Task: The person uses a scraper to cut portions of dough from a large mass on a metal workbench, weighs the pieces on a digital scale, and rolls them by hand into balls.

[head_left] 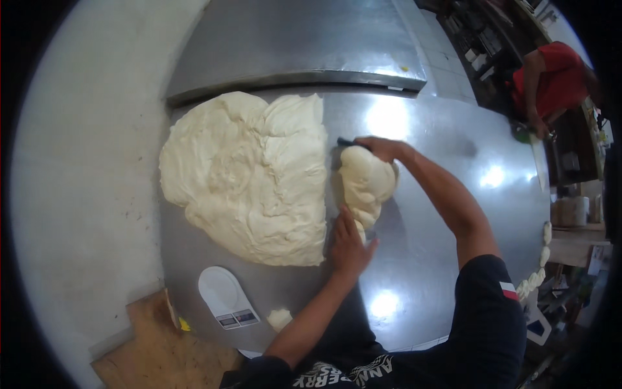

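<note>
A large, flat slab of pale dough lies on the steel table, its right side cut straight. To the right of that edge sits a smaller, folded lump of dough. At the lump's far end, my right hand is closed round the black handle of a dough scraper; its blade is hidden behind the dough. My left hand is at the near end, fingers stretched out and touching the lump's lower tip, with the thumb spread to the right.
A white digital scale stands at the near left, beside a small dough piece. A raised steel surface borders the far side. Several small dough pieces line the right edge. At the far right stands a person in red.
</note>
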